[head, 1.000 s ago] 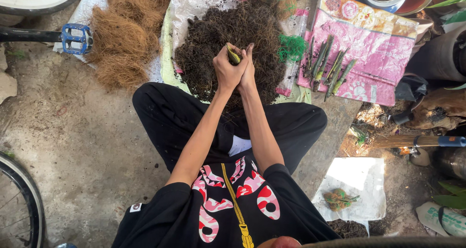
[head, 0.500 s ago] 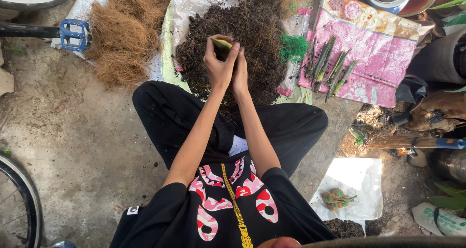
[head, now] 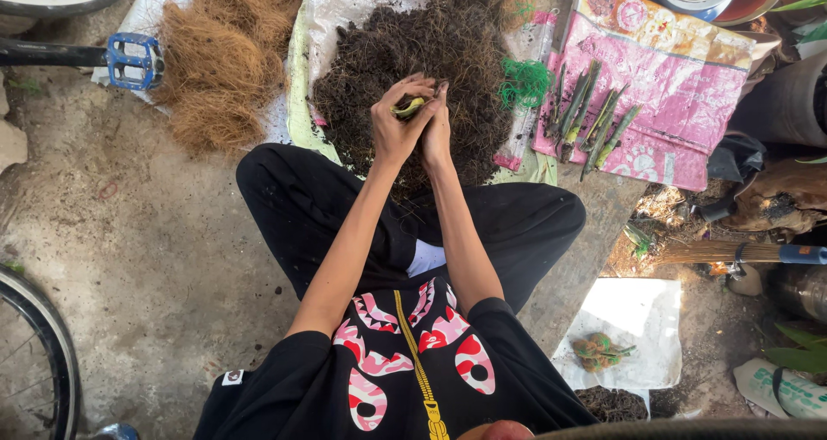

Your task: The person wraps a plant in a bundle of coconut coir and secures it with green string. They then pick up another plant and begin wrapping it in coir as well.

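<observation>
Both hands press together around a small green cutting (head: 408, 108), left hand (head: 396, 128) and right hand (head: 437, 130) pinching it. It looks yellowish-green and short, above the dark root heap (head: 482, 52)

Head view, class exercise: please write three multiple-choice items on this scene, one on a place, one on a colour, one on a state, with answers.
1. Where does the heap of dark brown fibrous soil mix lie?
A. on a white sack
B. in a bucket
C. on a chair

2. What colour is the bicycle pedal?
A. red
B. blue
C. yellow

3. How are the two hands placed?
A. apart on the knees
B. flat on the concrete floor
C. together around a small green plant cutting

Answers:
1 A, white sack edges show around the heap.
2 B, its frame is blue.
3 C, left hand and right hand enclose the small green plant cutting.
</observation>
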